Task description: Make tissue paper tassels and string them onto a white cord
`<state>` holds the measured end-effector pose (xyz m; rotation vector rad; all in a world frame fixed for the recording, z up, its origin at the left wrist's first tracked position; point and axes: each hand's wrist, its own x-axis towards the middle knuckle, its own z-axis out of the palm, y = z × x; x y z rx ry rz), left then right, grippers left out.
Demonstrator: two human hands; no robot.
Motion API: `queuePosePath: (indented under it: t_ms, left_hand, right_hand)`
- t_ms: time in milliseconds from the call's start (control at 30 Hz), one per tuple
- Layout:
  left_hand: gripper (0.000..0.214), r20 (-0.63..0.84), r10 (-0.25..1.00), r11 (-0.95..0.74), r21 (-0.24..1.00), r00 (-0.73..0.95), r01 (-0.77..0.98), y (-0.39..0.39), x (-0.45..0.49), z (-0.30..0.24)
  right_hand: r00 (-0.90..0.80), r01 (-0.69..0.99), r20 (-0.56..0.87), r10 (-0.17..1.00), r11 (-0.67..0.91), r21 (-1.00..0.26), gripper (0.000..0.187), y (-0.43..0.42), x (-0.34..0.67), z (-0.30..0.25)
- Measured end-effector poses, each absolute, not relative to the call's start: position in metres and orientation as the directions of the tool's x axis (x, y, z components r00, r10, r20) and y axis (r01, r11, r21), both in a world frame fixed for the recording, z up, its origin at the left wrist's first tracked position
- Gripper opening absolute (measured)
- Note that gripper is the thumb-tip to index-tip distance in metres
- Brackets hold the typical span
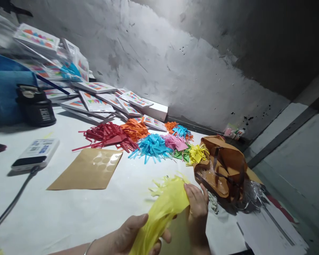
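A bundle of yellow paper strips (164, 209) with a fringed far end is held low in the middle of the view, above the white table (69, 209). My left hand (127, 235) is wrapped round its lower end. My right hand (196, 205) pinches its upper part from the right side. Both hands are closed on the bundle.
Piles of cut paper strips lie beyond: red (108, 136), orange (134, 129), blue (152, 147), pink (175, 141), yellow (198, 153). A brown sticker sheet (87, 170), a brown bag (223, 166), a power bank (35, 154), a black jar (37, 106) and stacked printed packs (95, 101) surround them.
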<state>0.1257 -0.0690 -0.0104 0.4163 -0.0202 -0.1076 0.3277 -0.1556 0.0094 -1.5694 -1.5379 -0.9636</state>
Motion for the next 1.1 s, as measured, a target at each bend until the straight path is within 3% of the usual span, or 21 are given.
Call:
queuePosePath:
  t_ms: [67, 167, 267, 333, 500, 567, 633, 667, 733, 800, 867, 967, 1100]
  left_hand:
    - [0.044, 0.017, -0.062, 0.874, 0.483, 0.998, 0.046, -0.068, 0.126, -0.010]
    - [0.026, -0.081, 0.025, 0.817, 0.576, 0.996, 0.027, -0.058, 0.127, 0.003]
    - [0.031, -0.166, 0.136, 0.729, 0.684, 0.977, 0.015, -0.037, 0.118, 0.017]
    - [0.037, -0.196, 0.210, 0.647, 0.762, 0.958, 0.015, -0.014, 0.103, 0.021]
    - [0.049, -0.353, 0.587, 0.371, 0.917, 0.729, 0.145, 0.048, 0.036, 0.015]
    - [0.048, -0.240, 0.833, 0.133, 0.961, 0.498, 0.241, 0.058, 0.010, 0.011]
    - [0.047, 0.085, 0.944, -0.207, 0.905, 0.320, 0.372, 0.053, -0.005, 0.006]
    - [0.045, 0.251, 0.908, -0.380, 0.830, 0.335, 0.409, 0.045, -0.007, 0.003]
    - [0.038, 0.444, 0.706, -0.674, 0.661, 0.551, 0.331, 0.022, 0.001, -0.005]
    - [0.038, 0.385, 0.416, -0.811, 0.567, 0.824, 0.144, -0.002, 0.020, -0.016]
    - [0.037, 0.276, 0.253, -0.868, 0.488, 0.927, 0.092, -0.019, 0.041, -0.028]
    - [0.025, 0.221, 0.209, -0.887, 0.453, 0.953, 0.089, -0.025, 0.059, -0.040]
    - [0.021, 0.237, 0.230, -0.854, 0.515, 0.944, 0.079, -0.018, 0.062, -0.044]
  right_hand:
    - [-0.002, 0.997, 0.895, 0.446, -0.067, 0.036, 0.041, -0.167, 0.344, 0.011]
    - [-0.036, 0.985, 0.914, 0.404, -0.141, 0.101, 0.042, -0.195, 0.368, 0.024]
    - [-0.111, 0.955, 0.895, 0.433, -0.204, 0.217, 0.039, -0.221, 0.373, 0.032]
    - [-0.164, 0.948, 0.851, 0.499, -0.158, 0.276, 0.036, -0.226, 0.359, 0.025]
    - [-0.174, 0.980, 0.737, 0.653, 0.041, 0.196, 0.031, -0.190, 0.287, -0.033]
    - [-0.164, 0.986, 0.719, 0.675, 0.092, 0.139, 0.032, -0.173, 0.261, -0.055]
    - [-0.151, 0.988, 0.697, 0.701, 0.140, 0.073, 0.033, -0.161, 0.242, -0.068]
    - [-0.142, 0.987, 0.686, 0.714, 0.155, 0.043, 0.033, -0.157, 0.236, -0.072]
    - [-0.126, 0.986, 0.665, 0.736, 0.169, 0.000, 0.032, -0.153, 0.230, -0.073]
    - [-0.132, 0.982, 0.651, 0.747, 0.189, -0.017, 0.027, -0.154, 0.229, -0.073]
    - [-0.127, 0.979, 0.646, 0.753, 0.201, -0.042, 0.024, -0.158, 0.231, -0.072]
    - [-0.096, 0.969, 0.635, 0.767, 0.217, -0.116, 0.024, -0.171, 0.241, -0.074]
    - [-0.073, 0.946, 0.556, 0.828, 0.235, -0.225, 0.019, -0.190, 0.251, -0.072]
